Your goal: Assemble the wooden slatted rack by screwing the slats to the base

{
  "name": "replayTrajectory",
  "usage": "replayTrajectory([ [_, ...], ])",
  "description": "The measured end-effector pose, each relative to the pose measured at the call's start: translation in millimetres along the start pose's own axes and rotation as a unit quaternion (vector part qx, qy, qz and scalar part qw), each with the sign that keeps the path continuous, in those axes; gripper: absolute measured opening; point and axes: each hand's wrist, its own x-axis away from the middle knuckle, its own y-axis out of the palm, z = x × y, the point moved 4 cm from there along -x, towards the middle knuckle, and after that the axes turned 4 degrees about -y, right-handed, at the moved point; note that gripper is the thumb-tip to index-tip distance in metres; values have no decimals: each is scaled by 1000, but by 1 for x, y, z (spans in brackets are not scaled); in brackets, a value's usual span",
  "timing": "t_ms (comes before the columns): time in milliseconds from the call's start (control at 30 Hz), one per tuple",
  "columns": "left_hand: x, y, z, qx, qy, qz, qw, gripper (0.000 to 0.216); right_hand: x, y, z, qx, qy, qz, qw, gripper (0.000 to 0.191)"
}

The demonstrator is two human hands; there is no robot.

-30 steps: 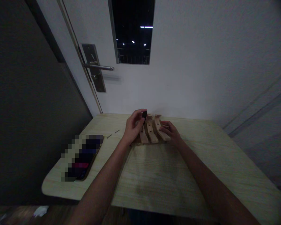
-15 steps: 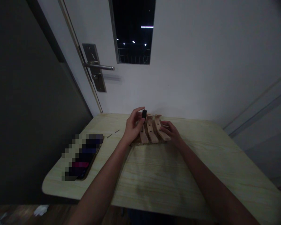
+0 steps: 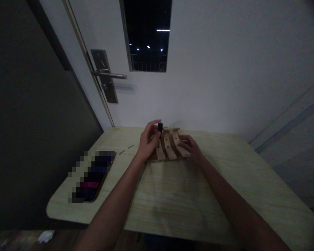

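A small wooden rack [image 3: 169, 148] with three curved slats lies on the pale wooden table [image 3: 172, 195] near its far edge. My left hand [image 3: 148, 141] is pinched round a small black cylinder [image 3: 160, 127], which stands upright over the leftmost slat. My right hand [image 3: 191, 148] rests on the rack's right side, its fingers curled against the rightmost slat and pressing it down.
A phone [image 3: 92, 176] lies at the table's left. Two small nails or screws [image 3: 127, 149] lie between it and the rack. A white wall and a door with a metal handle [image 3: 108, 74] stand just behind the table.
My left fingers have shifted on the black cylinder, the index finger now arched higher above it. The right hand and the rack have stayed put.
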Motion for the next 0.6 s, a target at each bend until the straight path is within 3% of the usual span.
replayTrajectory([
  [267, -2, -1, -3, -51, 21, 30, 998, 35, 1, 0, -1, 3, 1, -6, 1000, 41],
  [433, 0, -1, 0, -25, 14, 18, 999, 39, 1, 0, -1, 4, 1, -7, 1000, 41],
  [600, 1, 2, 2, -24, 12, 6, 1000, 30, 1, 1, -2, 4, 6, -4, 1000, 42],
])
